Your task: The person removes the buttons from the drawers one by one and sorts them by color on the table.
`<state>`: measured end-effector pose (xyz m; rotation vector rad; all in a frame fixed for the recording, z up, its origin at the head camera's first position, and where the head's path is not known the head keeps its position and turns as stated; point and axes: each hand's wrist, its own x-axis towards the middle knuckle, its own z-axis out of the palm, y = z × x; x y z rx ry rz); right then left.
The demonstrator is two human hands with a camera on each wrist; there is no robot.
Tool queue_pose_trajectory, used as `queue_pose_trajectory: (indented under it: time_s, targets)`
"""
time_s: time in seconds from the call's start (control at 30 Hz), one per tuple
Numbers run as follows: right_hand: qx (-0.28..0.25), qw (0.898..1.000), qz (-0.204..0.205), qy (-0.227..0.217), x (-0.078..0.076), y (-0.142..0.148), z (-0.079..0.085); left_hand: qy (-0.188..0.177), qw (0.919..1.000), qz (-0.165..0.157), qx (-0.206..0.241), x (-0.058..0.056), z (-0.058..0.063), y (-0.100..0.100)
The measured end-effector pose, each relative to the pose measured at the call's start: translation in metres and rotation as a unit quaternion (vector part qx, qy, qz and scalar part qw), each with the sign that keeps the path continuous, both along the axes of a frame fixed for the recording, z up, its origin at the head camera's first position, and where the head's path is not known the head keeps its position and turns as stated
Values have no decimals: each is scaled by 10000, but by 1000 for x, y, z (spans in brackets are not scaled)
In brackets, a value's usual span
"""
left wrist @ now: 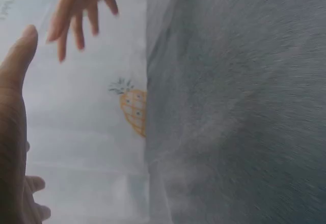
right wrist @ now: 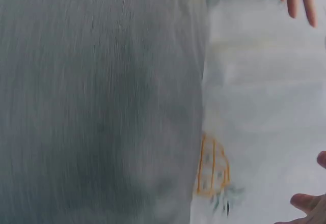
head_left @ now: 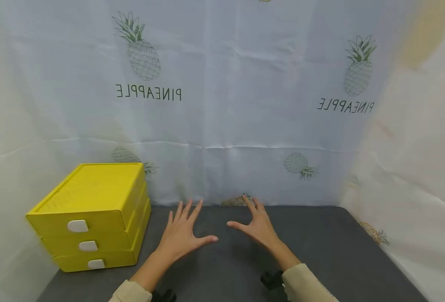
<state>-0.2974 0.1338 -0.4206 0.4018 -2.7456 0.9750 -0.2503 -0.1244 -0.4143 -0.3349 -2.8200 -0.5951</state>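
Above the dark grey table [head_left: 230,268], my left hand [head_left: 181,235] is held with its fingers spread and its thumb pointing right. Facing it, my right hand [head_left: 258,226] hovers with thumb out to the left and fingers spread. A gap separates the two hands, and neither holds anything. Nearest to the left hand stands a yellow drawer box [head_left: 94,188] with three stacked drawers and white pull tabs; the drawers look closed. In the left wrist view, the left thumb [left wrist: 15,66] shows at the edge with the other hand beyond.
A pale cloth curtain [head_left: 245,117] printed with pineapples and mirrored lettering hangs behind the table's back edge. More cloth [head_left: 415,167] hangs along the right side. The drawer box takes up the table's left part.
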Motion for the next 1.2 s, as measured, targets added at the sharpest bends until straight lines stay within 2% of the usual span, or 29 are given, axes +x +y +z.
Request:
queue_pose_trajectory:
  time_s: [0.17, 0.33, 0.43, 0.5, 0.53, 0.57, 0.6, 0.63, 0.67, 0.7, 0.77, 0.8, 0.83, 0.87, 0.9, 0.93, 1.0, 1.07, 1.13, 1.2]
  targets:
    - [-969, 9941, 480, 104, 10, -24, -3, 303, 9991, -27, 289, 37, 4, -16]
    - [-1647, 9801, 1107, 96, 25, -53, -4, 836, 9948, 272, 521, 78, 2, -43]
    - [-2034, 9687, 1422, -2, 35, -74, -4, 1479, 9858, 534, 590, 100, -5, -65]
    - [-2242, 9612, 1606, -47, 40, -89, -6, 2098, 9734, 611, 694, 110, -11, -81]
    - [-2315, 9580, 1692, -68, 43, -96, -7, 2441, 9644, 583, 832, 113, -15, -91]
    - [-2362, 9551, 1784, -110, 45, -104, -9, 2853, 9515, 537, 1021, 115, -19, -101]
    - [-2386, 9526, 1880, -160, 48, -111, -11, 3259, 9358, 545, 1231, 117, -23, -111]
    - [-2408, 9498, 1987, -218, 51, -119, -13, 3664, 9167, 653, 1452, 119, -26, -121]
    - [-2428, 9468, 2090, -295, 53, -127, -15, 3944, 8990, 894, 1679, 121, -28, -130]
    - [-2432, 9443, 2182, -378, 55, -136, -17, 4154, 8786, 1302, 1965, 124, -29, -137]
    - [-2433, 9399, 2325, -578, 60, -151, -20, 4221, 8368, 2368, 2560, 127, -26, -148]
    - [-2478, 9362, 2391, -701, 61, -159, -21, 3985, 8228, 2908, 2822, 129, -24, -153]
    - [-2592, 9295, 2489, -835, 62, -166, -21, 3653, 8132, 3330, 3072, 130, -22, -159]
    - [-2722, 9222, 2572, -968, 63, -174, -22, 3183, 8109, 3661, 3273, 131, -19, -167]
    - [-2855, 9145, 2657, -1077, 64, -182, -21, 2785, 8094, 3824, 3480, 130, -18, -175]
    - [-2989, 9063, 2736, -1199, 65, -189, -20, 2343, 8170, 3803, 3645, 129, -16, -187]
    - [-3286, 8876, 2881, -1455, 66, -204, -19, 1518, 8415, 3411, 3905, 127, -18, -212]
    - [-3429, 8772, 2950, -1610, 66, -216, -19, 821, 8674, 2923, 3942, 124, -20, -234]
    - [-3452, 8754, 2897, -1747, 65, -225, -17, 444, 8892, 2421, 3858, 119, -24, -248]
    - [-3433, 8786, 2803, -1781, 62, -233, -17, 510, 9063, 2081, 3643, 112, -27, -255]
